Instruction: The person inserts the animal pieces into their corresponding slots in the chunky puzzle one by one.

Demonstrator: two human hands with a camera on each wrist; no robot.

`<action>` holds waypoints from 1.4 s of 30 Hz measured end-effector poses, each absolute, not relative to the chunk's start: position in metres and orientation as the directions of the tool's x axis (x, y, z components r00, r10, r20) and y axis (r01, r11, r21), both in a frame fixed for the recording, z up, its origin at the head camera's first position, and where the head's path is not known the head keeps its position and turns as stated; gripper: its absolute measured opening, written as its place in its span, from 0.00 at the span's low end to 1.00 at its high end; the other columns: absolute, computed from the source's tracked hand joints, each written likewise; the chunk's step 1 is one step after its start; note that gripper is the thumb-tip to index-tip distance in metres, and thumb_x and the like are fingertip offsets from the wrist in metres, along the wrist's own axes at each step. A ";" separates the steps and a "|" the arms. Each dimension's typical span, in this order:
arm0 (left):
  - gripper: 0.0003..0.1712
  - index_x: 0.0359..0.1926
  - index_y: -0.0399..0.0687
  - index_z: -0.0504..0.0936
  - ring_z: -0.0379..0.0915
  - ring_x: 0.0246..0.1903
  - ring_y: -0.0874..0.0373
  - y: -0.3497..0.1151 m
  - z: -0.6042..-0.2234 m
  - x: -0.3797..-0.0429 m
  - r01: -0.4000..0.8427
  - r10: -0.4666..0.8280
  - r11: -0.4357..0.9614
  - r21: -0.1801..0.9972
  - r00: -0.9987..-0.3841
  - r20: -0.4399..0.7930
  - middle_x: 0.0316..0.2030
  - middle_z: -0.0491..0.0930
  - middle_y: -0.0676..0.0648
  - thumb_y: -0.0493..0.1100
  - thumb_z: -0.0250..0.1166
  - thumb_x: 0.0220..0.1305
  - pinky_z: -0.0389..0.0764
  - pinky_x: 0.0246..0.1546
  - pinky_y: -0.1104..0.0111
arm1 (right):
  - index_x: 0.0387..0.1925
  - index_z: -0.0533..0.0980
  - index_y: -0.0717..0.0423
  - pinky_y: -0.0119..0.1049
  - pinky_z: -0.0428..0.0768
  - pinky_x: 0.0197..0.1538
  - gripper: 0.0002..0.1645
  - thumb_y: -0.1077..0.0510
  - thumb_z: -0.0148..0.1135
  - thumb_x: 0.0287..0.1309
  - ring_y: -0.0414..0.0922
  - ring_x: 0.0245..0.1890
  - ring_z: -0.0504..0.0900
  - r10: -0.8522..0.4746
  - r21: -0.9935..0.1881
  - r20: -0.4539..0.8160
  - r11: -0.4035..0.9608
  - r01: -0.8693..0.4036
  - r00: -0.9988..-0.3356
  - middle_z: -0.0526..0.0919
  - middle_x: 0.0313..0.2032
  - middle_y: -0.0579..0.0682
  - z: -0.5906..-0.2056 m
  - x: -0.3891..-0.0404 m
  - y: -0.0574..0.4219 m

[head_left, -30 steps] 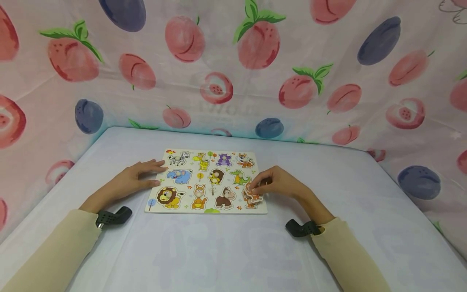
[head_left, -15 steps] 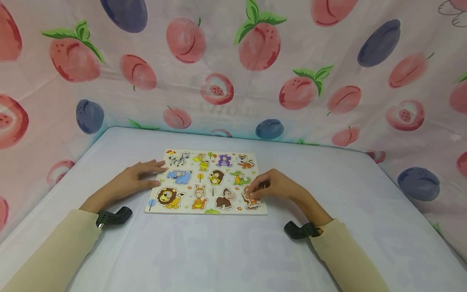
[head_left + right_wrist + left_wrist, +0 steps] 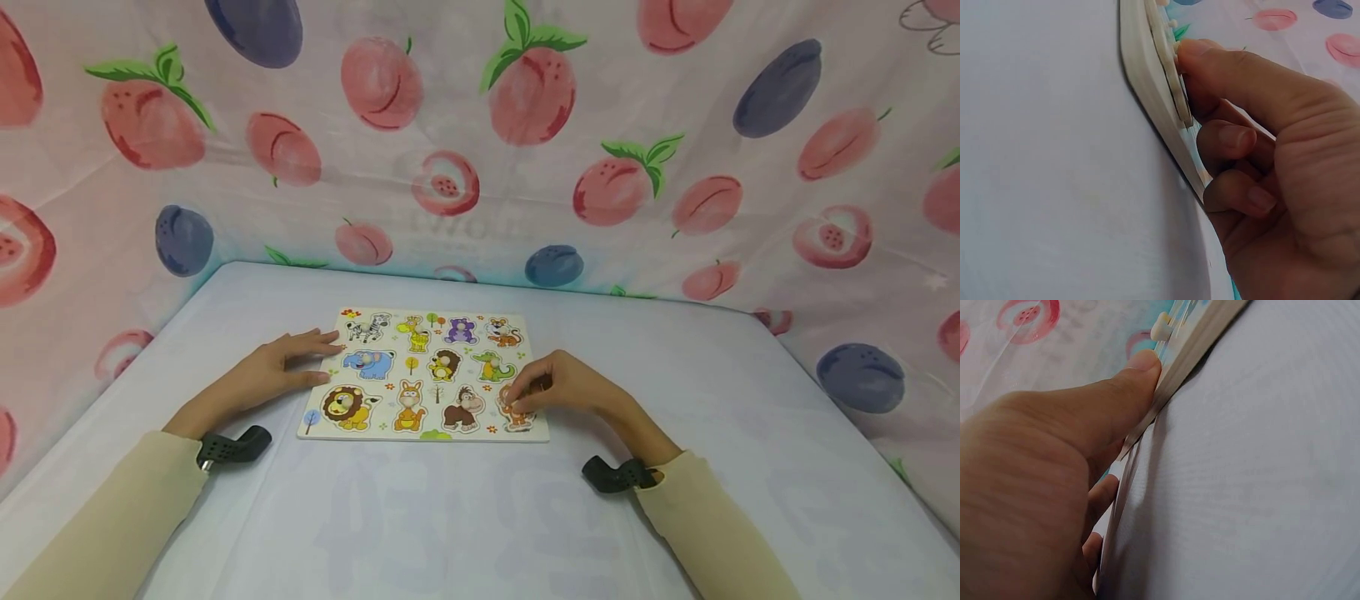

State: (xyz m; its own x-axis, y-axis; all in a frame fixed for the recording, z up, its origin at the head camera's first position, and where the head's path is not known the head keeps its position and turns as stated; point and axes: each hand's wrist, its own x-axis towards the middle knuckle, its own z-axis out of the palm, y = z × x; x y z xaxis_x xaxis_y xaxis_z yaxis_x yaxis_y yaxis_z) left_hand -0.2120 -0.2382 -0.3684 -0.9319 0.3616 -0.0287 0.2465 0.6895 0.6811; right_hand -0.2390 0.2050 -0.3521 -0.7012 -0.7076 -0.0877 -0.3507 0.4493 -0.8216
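A wooden animal peg puzzle board [image 3: 387, 404] lies flat on the table, its pieces carrying small knobs. At its near right corner, my right hand [image 3: 570, 383] pinches the knob of an orange-brown animal piece [image 3: 519, 422] between thumb and finger. In the right wrist view that piece's edge [image 3: 1171, 81] stands a little proud of the board's face, and the other fingers are curled beneath. My left hand [image 3: 277, 367] rests with extended fingers at the board's left edge; in the left wrist view its thumb [image 3: 1141, 365] lies on the board's rim. The fingers hide part of the orange-brown piece.
A white cloth covers the table [image 3: 450, 517]. Behind it hangs a fruit-patterned curtain [image 3: 480, 125]. Other pieces on the board include a lion [image 3: 363, 415], a gorilla [image 3: 459, 415] and a crocodile [image 3: 491, 371]. Dark bands sit on both wrists.
The orange-brown piece has shifted slightly down and now lines up with the matching picture under it. My right hand moved slightly with it. My left hand has stayed in place.
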 end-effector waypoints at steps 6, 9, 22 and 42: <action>0.31 0.63 0.58 0.74 0.40 0.72 0.43 -0.238 -0.370 -0.211 0.239 0.356 0.691 0.683 -0.934 -0.033 0.71 0.57 0.50 0.59 0.65 0.60 0.44 0.63 0.36 | 0.33 0.86 0.48 0.31 0.74 0.32 0.06 0.57 0.73 0.50 0.43 0.30 0.75 -0.706 -0.818 -0.083 0.451 -0.357 -0.703 0.86 0.33 0.44 -0.355 -0.239 0.205; 0.31 0.63 0.58 0.75 0.40 0.72 0.43 -0.238 -0.369 -0.211 0.239 0.356 0.689 0.685 -0.934 -0.032 0.71 0.58 0.50 0.60 0.65 0.60 0.43 0.64 0.37 | 0.33 0.86 0.47 0.31 0.73 0.32 0.06 0.57 0.73 0.50 0.43 0.29 0.74 -0.703 -0.818 -0.079 0.451 -0.357 -0.707 0.86 0.33 0.44 -0.357 -0.238 0.206; 0.32 0.64 0.59 0.74 0.40 0.72 0.44 -0.238 -0.371 -0.212 0.238 0.353 0.689 0.684 -0.935 -0.031 0.71 0.57 0.50 0.60 0.65 0.59 0.43 0.64 0.37 | 0.33 0.86 0.50 0.29 0.72 0.31 0.05 0.60 0.72 0.51 0.42 0.29 0.75 -0.700 -0.826 -0.026 0.417 -0.379 -0.713 0.86 0.33 0.45 -0.360 -0.238 0.207; 0.33 0.64 0.60 0.73 0.39 0.72 0.44 -0.238 -0.375 -0.216 0.220 0.345 0.690 0.690 -0.937 -0.047 0.72 0.55 0.49 0.62 0.64 0.59 0.43 0.63 0.36 | 0.33 0.86 0.51 0.31 0.78 0.33 0.06 0.58 0.74 0.50 0.44 0.32 0.80 -0.717 -0.814 -0.008 0.409 -0.412 -0.697 0.86 0.33 0.46 -0.356 -0.237 0.207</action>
